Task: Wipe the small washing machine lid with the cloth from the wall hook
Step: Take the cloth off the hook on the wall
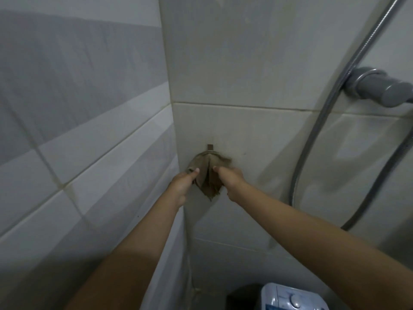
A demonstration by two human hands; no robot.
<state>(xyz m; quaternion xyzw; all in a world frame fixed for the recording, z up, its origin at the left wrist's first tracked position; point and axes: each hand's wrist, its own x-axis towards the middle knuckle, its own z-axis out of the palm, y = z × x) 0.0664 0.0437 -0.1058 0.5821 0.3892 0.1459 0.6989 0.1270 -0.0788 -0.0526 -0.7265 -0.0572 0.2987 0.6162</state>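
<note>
A crumpled brownish cloth (207,175) hangs from a small dark wall hook (210,147) on the tiled corner column. My left hand (182,185) grips the cloth's left edge, thumb pressed on top. My right hand (230,182) grips its right side. Both arms reach up from below. Far down at the bottom edge sits the small washing machine (295,298), white with a blue control panel and a dial; its dark lid (243,296) shows only in part.
A metal shower hose (317,139) curves down the right wall from a grey pipe fitting (380,88). Tiled walls close in on the left and ahead, meeting at the column's corner.
</note>
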